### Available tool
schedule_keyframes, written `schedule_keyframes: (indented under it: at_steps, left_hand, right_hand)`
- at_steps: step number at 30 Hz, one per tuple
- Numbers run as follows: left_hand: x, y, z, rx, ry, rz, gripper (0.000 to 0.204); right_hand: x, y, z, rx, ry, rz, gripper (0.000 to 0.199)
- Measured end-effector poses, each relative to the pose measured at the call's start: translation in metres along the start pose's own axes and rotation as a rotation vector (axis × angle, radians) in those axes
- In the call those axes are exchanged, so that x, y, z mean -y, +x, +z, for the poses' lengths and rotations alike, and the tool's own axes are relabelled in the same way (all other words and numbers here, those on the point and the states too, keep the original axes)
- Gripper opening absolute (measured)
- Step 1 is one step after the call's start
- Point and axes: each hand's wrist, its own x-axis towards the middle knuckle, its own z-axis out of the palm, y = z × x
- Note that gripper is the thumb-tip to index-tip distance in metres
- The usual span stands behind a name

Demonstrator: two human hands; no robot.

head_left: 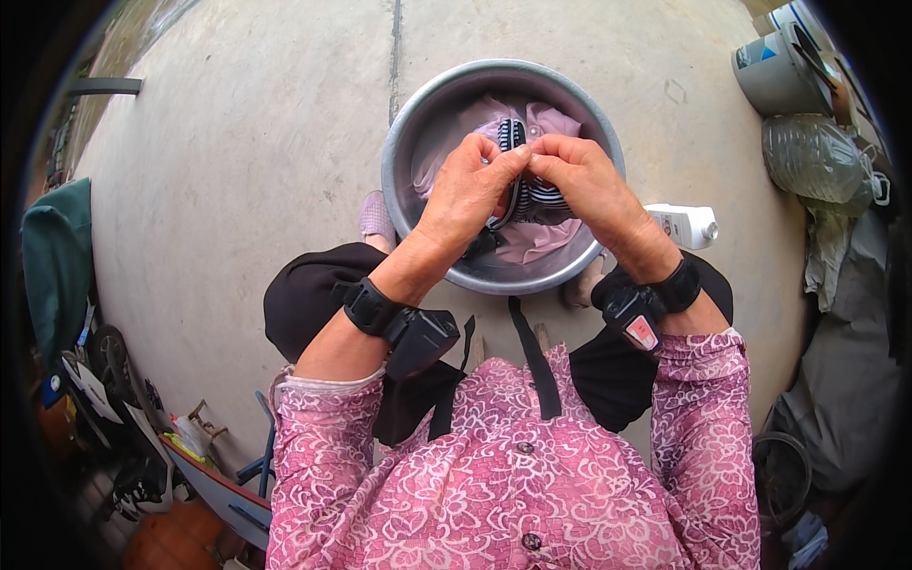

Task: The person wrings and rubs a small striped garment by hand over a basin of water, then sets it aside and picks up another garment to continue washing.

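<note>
Head view: wide pale concrete floor [256, 142] around a round grey metal basin [418, 142].

Bare floor stretches beyond the basin's far rim and along its left; black-trousered knees [309, 285] flank its near edge. Pale pink cloth [546, 242] lies inside it. Above its middle, within the rim, left hand [470, 185] and right hand [584, 180] pinch dark-and-white striped cloth [511, 133], fingertips together. Near its right rim, slightly apart: a white plastic bottle [670, 224].

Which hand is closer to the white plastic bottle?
Right. The right hand is over the round grey metal basin, left of the white plastic bottle; the left hand is farther left.
</note>
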Motion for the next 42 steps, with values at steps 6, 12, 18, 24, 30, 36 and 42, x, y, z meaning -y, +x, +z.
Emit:
schedule_keyframes:
  at_steps: [6, 12, 18, 24, 30, 36, 42]
  left_hand:
    - [0.015, 0.007, -0.007, 0.037, -0.003, 0.069, 0.022]
    - [0.017, 0.005, -0.008, 0.089, -0.240, 0.046, 0.021]
    - [0.009, 0.002, -0.004, 0.121, -0.369, -0.021, 0.021]
    - [0.013, 0.005, -0.004, 0.128, -0.351, -0.006, 0.021]
    - [0.012, 0.005, -0.005, 0.133, -0.330, -0.015, 0.020]
    - [0.010, 0.003, -0.004, 0.131, -0.345, 0.018, 0.019]
    - [0.010, 0.005, -0.006, 0.124, -0.324, -0.009, 0.019]
  right_hand:
    - [0.002, -0.001, -0.001, -0.006, -0.008, 0.032, 0.017]
    - [0.003, -0.001, -0.002, -0.019, 0.065, 0.074, 0.017]
    - [0.001, 0.002, -0.006, -0.082, 0.006, 0.035, 0.018]
    - [0.003, 0.001, -0.003, -0.100, -0.035, 0.005, 0.018]
    - [0.001, 0.002, -0.005, -0.099, -0.087, -0.018, 0.017]
    - [0.002, 0.000, -0.003, -0.074, -0.067, -0.010, 0.016]
    - [-0.003, 0.001, -0.004, -0.046, -0.132, -0.088, 0.016]
